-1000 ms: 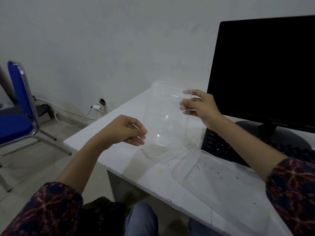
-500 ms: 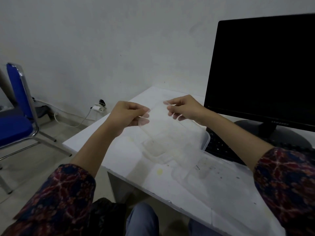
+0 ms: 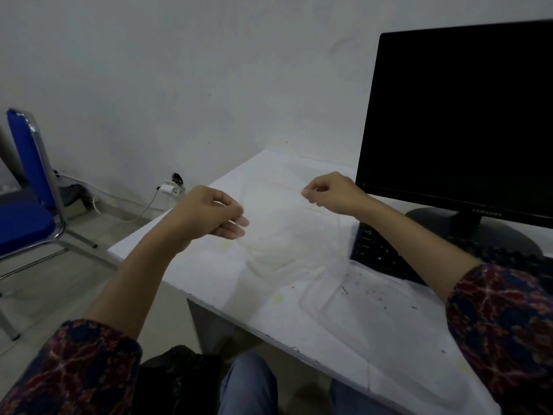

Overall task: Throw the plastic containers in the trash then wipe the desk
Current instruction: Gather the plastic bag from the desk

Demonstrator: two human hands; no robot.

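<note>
- Holding a clear container [image 3: 287, 229] between both hands, the person kept it just above the desk [image 3: 209, 274], near the far left corner and in front of the monitor [image 3: 460, 115].
- The left hand [image 3: 209, 215] pinched the container's left edge with curled fingers; the right hand [image 3: 332, 193] was curled at its upper right edge, and it looked like a pinch on the rim, though the plastic was so transparent and blurred that the contact was hard to make out.
- A second clear tray [image 3: 368, 319] lay flat on the desk nearer the person, speckled with dark crumbs, and it sat just beside the keyboard [image 3: 380, 253].
- A yellowish spot [image 3: 277, 298] marked the desk between the two containers, so wiping would be needed once both were gone.
- Judging from this, the step in hand was gathering the containers for the trash, and neither was thrown away yet.
- To do it well, the grip on the thin rim should have been firm but not crushing, since such flimsy plastic likely flexes and slips.
- Keeping the container level would have helped, as any residue inside could spill onto the keyboard.
- Nesting it onto the tray would probably have let one trip carry both.
- No trash bin showed in view, so its place could not be told; a blue chair [image 3: 27, 187] stood to the left on the floor.
</note>
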